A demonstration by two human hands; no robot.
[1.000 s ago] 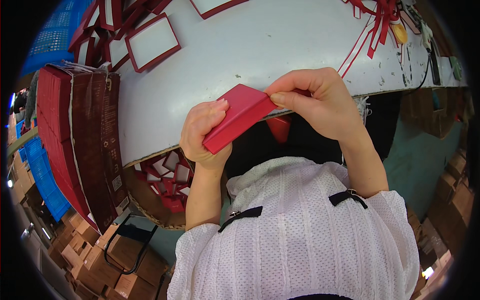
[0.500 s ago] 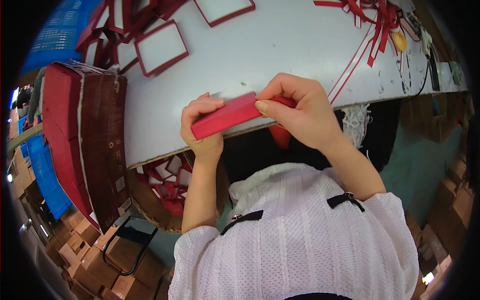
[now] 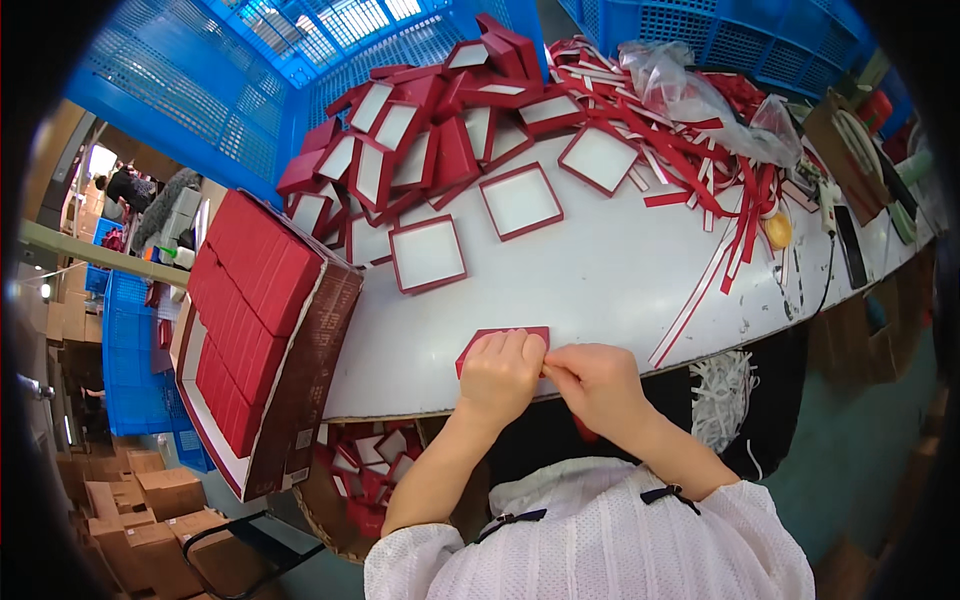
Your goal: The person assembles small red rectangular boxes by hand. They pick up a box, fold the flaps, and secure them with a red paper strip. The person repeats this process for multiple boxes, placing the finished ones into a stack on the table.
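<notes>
A shallow red box piece (image 3: pixel 474 347) lies on the table close to its front edge, mostly covered by my hands. My left hand (image 3: pixel 503 375) is closed over it, with the fingers curled and the knuckles up. Beside it my right hand (image 3: pixel 600 387) pinches at the box piece's right near corner, thumb and forefinger pressed together. Whatever is between those fingertips is hidden. Farther back on the table stand several red-rimmed, white-bottomed trays (image 3: pixel 428 254), open side up, some heaped in a pile.
On the left a carton (image 3: pixel 325 345) holds rows of red boxes. Blue crates (image 3: pixel 190 90) line the back. Red and white ribbon strips (image 3: pixel 715 200) and clear plastic (image 3: pixel 675 90) lie at the right. Below the table edge, a bin (image 3: pixel 330 520) holds more red pieces.
The box piece has gone from being held up and tilted to lying on the table. My left hand has moved from its side to its top. The view has shifted, showing more table.
</notes>
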